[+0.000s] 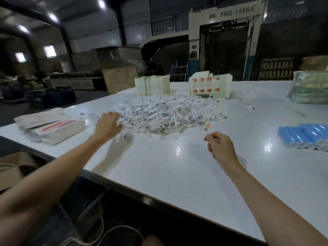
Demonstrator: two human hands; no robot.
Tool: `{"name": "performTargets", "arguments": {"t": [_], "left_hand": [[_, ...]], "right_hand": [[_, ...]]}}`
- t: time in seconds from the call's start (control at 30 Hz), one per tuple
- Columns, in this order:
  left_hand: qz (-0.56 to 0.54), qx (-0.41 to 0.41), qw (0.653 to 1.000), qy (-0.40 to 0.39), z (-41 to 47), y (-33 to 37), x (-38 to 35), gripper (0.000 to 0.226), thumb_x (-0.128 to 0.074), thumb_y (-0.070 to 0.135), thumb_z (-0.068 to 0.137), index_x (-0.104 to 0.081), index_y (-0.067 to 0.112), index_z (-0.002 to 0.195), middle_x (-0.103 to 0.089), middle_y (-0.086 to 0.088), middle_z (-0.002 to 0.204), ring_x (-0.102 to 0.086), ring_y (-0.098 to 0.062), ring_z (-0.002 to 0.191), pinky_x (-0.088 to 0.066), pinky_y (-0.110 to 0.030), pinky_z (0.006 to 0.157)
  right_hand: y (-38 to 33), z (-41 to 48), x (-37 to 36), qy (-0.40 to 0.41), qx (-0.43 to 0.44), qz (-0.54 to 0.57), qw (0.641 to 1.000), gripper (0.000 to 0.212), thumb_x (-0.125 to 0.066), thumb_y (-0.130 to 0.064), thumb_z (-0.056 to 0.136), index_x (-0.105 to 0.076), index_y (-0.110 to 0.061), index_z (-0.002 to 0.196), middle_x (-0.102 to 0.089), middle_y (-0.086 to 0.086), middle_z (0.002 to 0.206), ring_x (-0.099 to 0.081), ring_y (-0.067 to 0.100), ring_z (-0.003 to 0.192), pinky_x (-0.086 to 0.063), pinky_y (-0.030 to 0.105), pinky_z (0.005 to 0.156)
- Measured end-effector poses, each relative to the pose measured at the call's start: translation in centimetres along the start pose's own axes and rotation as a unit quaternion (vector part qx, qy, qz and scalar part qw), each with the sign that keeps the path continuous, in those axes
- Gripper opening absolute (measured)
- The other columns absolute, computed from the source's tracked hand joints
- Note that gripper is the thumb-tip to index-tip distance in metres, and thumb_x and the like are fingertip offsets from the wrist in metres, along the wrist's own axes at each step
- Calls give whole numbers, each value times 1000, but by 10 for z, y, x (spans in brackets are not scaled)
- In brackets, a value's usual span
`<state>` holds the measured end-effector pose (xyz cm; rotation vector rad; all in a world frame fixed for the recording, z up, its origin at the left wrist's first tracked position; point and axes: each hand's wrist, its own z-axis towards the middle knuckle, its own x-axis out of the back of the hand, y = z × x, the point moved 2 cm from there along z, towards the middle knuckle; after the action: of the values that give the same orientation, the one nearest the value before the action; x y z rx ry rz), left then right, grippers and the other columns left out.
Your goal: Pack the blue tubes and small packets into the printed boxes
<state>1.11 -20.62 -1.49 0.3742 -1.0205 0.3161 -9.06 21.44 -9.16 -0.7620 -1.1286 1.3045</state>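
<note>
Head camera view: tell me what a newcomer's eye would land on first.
First, the big heap of small packets in the middle of the white table, with the left hand reaching into its near-left edge. Next, the bright blue tubes stacked at the right edge, and the printed boxes with red marks standing behind the heap.

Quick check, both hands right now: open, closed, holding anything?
Left hand: blurred, fingers reaching into the packet pile; grip cannot be told.
Right hand: loosely curled above the table; whether it holds anything cannot be told.
</note>
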Motion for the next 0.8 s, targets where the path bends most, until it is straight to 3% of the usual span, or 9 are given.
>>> {"name": "performTargets", "arguments": {"t": [0.13, 0.27, 0.37, 0.53, 0.63, 0.7, 0.8], "left_hand": [[165, 108, 980, -1, 20, -105, 25, 53, -70, 22, 97, -54, -2, 142, -53, -26, 146, -47, -44, 137, -44, -57, 110], [213, 154, 963, -57, 17, -160, 30, 57, -66, 33, 102, -49, -2, 144, -53, -26, 148, -48, -43, 139, -41, -53, 112], [219, 153, 960, -87, 14, -177, 27, 49, -66, 32, 102, -51, 0, 136, -62, -25, 138, -54, -42, 131, -45, -53, 109], [262, 130, 951, -104, 10, -192, 23, 56, -77, 35, 92, -58, 8, 137, -51, -22, 142, -46, -45, 135, -45, -57, 108], [243, 127, 956, -103, 10, -200, 23, 51, -77, 18, 91, -60, 11, 138, -56, -23, 135, -52, -48, 127, -50, -55, 100], [222, 106, 966, -75, 9, -199, 25, 43, -70, 3, 88, -64, 8, 131, -67, -24, 118, -64, -45, 109, -57, -53, 87], [165, 62, 984, -18, 11, -179, 33, 31, -65, 4, 95, -64, 5, 127, -72, -27, 106, -68, -43, 91, -54, -48, 71]], "right_hand": [[3, 4, -5, -15, 9, -7, 1000, 23, -58, -23, 101, -71, -19, 81, -59, -3, 56, -48, 10, 48, -37, 30, 59], [7, 7, -4, -16, 13, 11, 1000, 24, -60, -25, 100, -71, -20, 79, -59, -1, 56, -49, 17, 53, -36, 34, 61], [9, 8, -3, -16, 13, 17, 1000, 24, -60, -25, 99, -71, -21, 78, -58, 0, 56, -48, 18, 52, -35, 33, 60], [7, 6, -4, -24, 5, 20, 1000, 24, -60, -24, 99, -71, -20, 77, -59, 0, 57, -48, 12, 51, -36, 32, 59], [7, 6, -4, -33, 5, 15, 999, 24, -61, -25, 99, -70, -19, 78, -59, -1, 57, -49, 10, 50, -37, 32, 60], [7, 6, -4, -34, 5, 9, 999, 25, -60, -25, 100, -69, -19, 78, -59, -1, 57, -49, 8, 49, -37, 32, 61], [8, 7, -5, -32, 4, 7, 999, 25, -60, -26, 101, -69, -19, 78, -59, -1, 57, -48, 9, 49, -37, 30, 59]]}}
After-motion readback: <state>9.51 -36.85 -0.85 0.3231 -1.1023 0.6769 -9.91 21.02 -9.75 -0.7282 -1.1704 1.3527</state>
